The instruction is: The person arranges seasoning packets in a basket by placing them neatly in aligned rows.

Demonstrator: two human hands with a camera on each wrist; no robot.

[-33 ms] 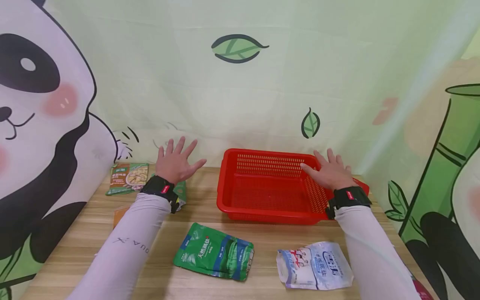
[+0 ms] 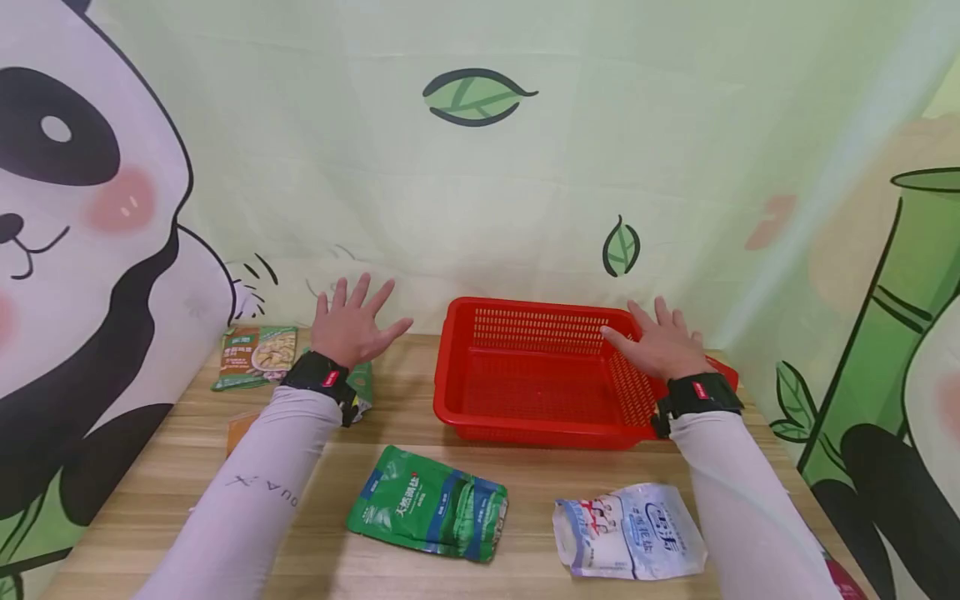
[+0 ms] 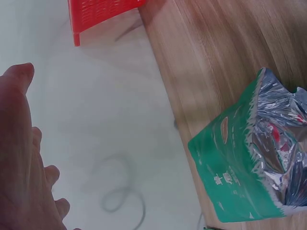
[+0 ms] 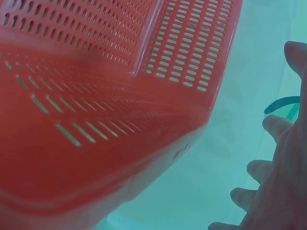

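Hovering empty, fingers spread wide, left hand (image 2: 352, 331) and right hand (image 2: 663, 346) near red basket (image 2: 543, 387): probably light, stiffish, best gripped by rim (image 2: 525, 426).

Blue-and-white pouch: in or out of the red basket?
Out. In the head view, the blue-and-white pouch lies on the wooden table, bare wood separating it from the red basket.

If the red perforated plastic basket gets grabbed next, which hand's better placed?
Probably the right hand: empty, fingers spread, at the right end of the basket in the head view. The left hand is empty too, but sits off the basket's left side, nearer the green-and-silver foil pouch.
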